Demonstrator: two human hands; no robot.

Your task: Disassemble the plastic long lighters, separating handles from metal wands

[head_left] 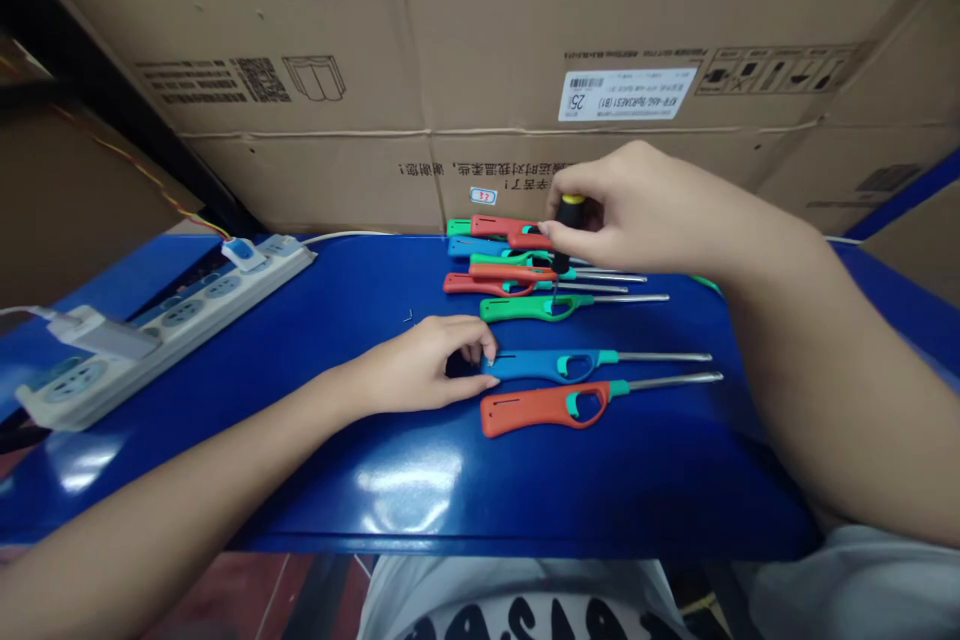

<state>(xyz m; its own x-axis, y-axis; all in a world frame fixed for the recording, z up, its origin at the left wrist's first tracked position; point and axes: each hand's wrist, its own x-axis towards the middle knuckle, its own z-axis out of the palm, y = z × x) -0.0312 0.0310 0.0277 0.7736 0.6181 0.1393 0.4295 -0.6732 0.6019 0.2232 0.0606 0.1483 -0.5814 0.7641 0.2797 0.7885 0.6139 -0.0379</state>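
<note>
My right hand (637, 205) grips an upright screwdriver (572, 212) with a black handle and a yellow band. Its thin shaft points down over the green long-necked lighter (499, 309); whether the tip touches it I cannot tell. My left hand (427, 367) has thumb and fingers closed about the butt end of a blue long-necked lighter (521, 364), which lies flat on the table. Just in front of that one lies an orange-red lighter (525, 410). Behind the green lighter, several more red, green and blue ones are heaped, among them a red lighter (461, 283).
On the left of the blue table (300, 480) lies a white power strip (184, 325) with plugs in it. A large cardboard box (360, 100) stands upright along the back edge. Small metal bits (409, 316) lie behind my left hand.
</note>
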